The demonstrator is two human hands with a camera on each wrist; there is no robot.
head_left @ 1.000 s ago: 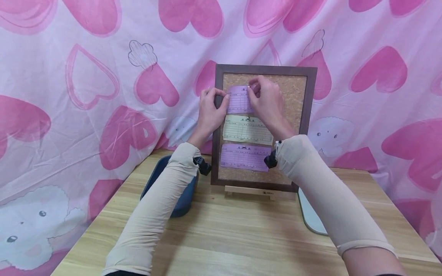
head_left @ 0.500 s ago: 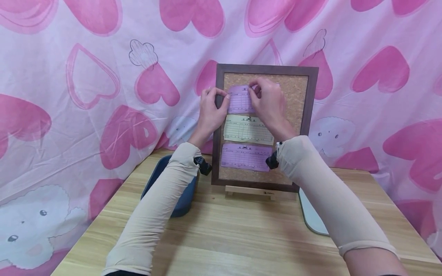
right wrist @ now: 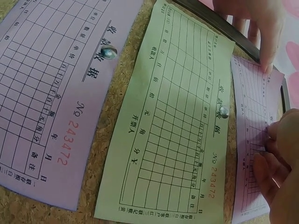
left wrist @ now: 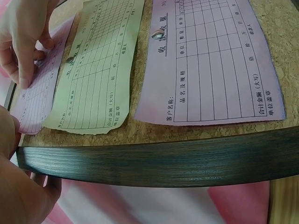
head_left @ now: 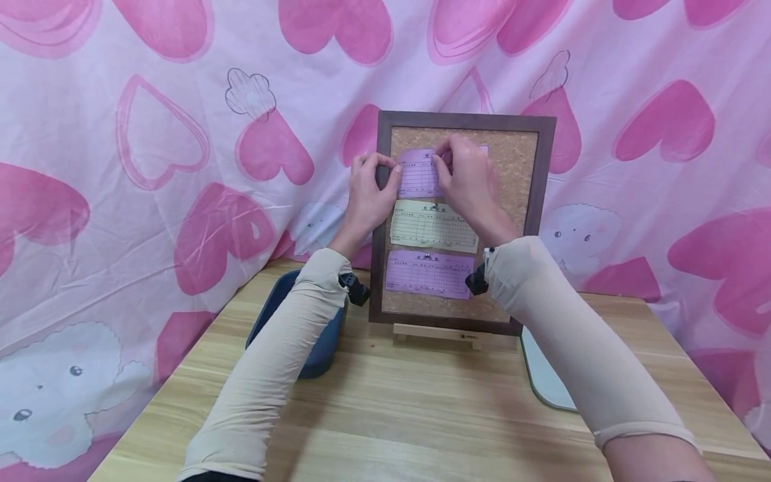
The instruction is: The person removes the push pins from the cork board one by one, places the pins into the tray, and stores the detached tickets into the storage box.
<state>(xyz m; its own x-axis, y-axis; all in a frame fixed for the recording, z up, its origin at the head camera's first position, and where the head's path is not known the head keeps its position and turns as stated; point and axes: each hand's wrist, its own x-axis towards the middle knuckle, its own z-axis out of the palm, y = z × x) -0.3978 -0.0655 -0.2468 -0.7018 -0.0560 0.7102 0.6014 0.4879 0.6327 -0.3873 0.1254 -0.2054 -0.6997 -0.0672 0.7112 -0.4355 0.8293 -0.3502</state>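
Observation:
A framed corkboard [head_left: 512, 174] stands upright, with three receipt slips one above another. My left hand [head_left: 369, 191] grips the board's left frame edge, thumb on the end of the top purple slip [head_left: 415, 175] and fingers behind the frame. At that slip's upper middle, my right hand [head_left: 470, 177] pinches a small pushpin against the board; the fingertips hide it. Below are a pale green slip [head_left: 434, 227] and another purple slip [head_left: 427, 276]. A silver pushpin [right wrist: 224, 112] holds the green one, and a similar silver pin [right wrist: 109, 52] the lower purple one.
A small wooden easel [head_left: 436, 332] supports the board on the wooden table [head_left: 385, 415]. To the left, partly behind my sleeve, is a dark blue tray [head_left: 319, 361]. A pale, rounded board or tray [head_left: 545, 381] lies at right. A pink heart-patterned cloth [head_left: 253, 40] hangs behind.
Both hands keep their places at the top slip. A shiny spot at my right fingertips, seen a second ago, is now covered as the fingers shift slightly.

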